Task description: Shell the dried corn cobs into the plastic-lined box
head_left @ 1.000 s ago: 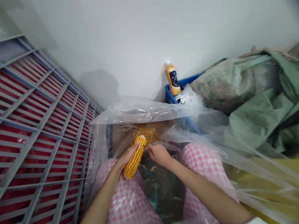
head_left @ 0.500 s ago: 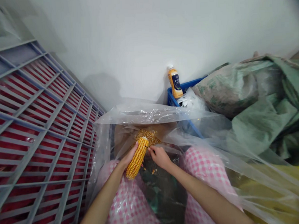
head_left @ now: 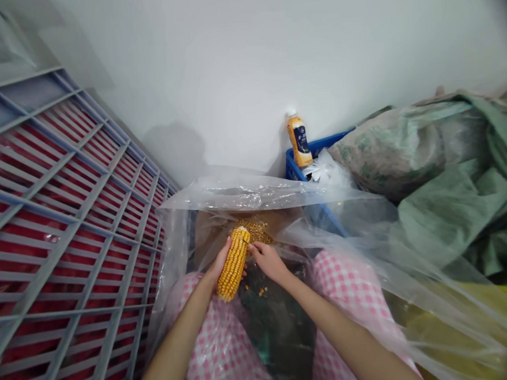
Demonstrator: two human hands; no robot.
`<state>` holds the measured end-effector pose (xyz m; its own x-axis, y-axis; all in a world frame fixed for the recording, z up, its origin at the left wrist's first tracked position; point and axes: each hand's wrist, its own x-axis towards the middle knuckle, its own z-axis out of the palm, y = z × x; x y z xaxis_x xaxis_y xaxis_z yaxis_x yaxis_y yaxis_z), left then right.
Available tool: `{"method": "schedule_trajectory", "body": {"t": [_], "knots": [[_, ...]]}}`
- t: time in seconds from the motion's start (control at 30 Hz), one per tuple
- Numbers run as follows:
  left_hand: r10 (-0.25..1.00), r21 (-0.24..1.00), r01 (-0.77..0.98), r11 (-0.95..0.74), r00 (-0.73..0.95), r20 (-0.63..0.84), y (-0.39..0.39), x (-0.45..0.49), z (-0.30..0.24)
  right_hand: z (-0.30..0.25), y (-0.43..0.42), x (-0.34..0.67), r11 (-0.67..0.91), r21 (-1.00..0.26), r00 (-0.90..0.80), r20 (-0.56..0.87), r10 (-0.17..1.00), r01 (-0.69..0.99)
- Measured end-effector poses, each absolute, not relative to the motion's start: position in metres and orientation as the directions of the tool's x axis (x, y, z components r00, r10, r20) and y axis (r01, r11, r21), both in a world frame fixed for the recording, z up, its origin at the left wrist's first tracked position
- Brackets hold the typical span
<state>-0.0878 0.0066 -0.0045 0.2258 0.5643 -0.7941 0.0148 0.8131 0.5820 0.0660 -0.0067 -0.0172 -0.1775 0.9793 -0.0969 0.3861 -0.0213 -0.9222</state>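
My left hand (head_left: 217,268) is wrapped round a yellow corn cob (head_left: 233,262) and holds it tilted, tip pointing away from me, over a clear plastic bag (head_left: 253,193). My right hand (head_left: 268,260) is closed, its fingertips pinching at the kernels near the cob's far tip. A small heap of loose kernels (head_left: 258,230) lies in the bag just beyond the cob. A few more kernels (head_left: 261,292) sit on the dark surface between my knees, which are in pink checked trousers (head_left: 350,295).
A grey grid rack with red behind it (head_left: 64,234) fills the left. A blue crate (head_left: 309,153) with an orange bottle (head_left: 299,138) stands by the white wall. Green sacks (head_left: 426,164) pile up on the right, and yellow material (head_left: 477,325) lies under the plastic sheet.
The cob has turned a little more upright in my left hand. My right hand has shifted slightly up toward the cob's tip. The view has drifted a little.
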Motion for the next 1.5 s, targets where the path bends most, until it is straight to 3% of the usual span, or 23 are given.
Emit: {"method": "schedule_trajectory", "body": {"t": [0.2,0.3,0.4,0.53,0.7,0.8,1.17,1.33,1.5], "knots": [[0.62,0.632,0.078,0.771,0.131,-0.774,0.004,-0.086,-0.004,-0.001,-0.009,0.079,0.003,-0.722,-0.136,-0.126,0.983,0.692],[0.618,0.63,0.095,0.771,0.131,-0.776,0.003,-0.084,-0.001,0.0,-0.009,0.082,0.004,-0.695,-0.131,-0.129,0.983,0.719],[0.624,0.638,0.09,0.765,0.139,-0.769,0.003,-0.083,0.001,-0.004,-0.006,0.083,-0.019,-0.818,-0.157,-0.133,0.979,0.575],[0.593,0.61,0.072,0.789,0.166,-0.788,0.002,-0.082,0.004,-0.009,-0.003,0.082,-0.187,-0.958,-0.197,-0.231,0.953,0.219],[0.57,0.591,0.033,0.806,0.228,-0.79,0.002,-0.084,0.004,-0.005,-0.008,0.079,-0.483,-0.863,-0.28,-0.433,0.857,-0.146],[0.566,0.59,0.001,0.808,0.281,-0.775,0.004,-0.087,0.001,-0.003,-0.01,0.077,-0.546,-0.791,-0.347,-0.447,0.824,-0.277],[0.56,0.586,0.009,0.811,0.28,-0.78,0.005,-0.086,0.007,-0.008,-0.013,0.072,-0.541,-0.735,-0.366,-0.412,0.835,-0.408],[0.606,0.642,0.113,0.759,0.241,-0.758,-0.003,-0.08,0.005,-0.004,-0.01,0.07,-0.498,-0.721,-0.349,-0.364,0.864,-0.481],[0.595,0.674,0.199,0.711,0.341,-0.728,-0.017,-0.066,-0.001,-0.001,0.0,0.075,-0.417,-0.746,-0.202,-0.366,0.908,-0.52]]}}
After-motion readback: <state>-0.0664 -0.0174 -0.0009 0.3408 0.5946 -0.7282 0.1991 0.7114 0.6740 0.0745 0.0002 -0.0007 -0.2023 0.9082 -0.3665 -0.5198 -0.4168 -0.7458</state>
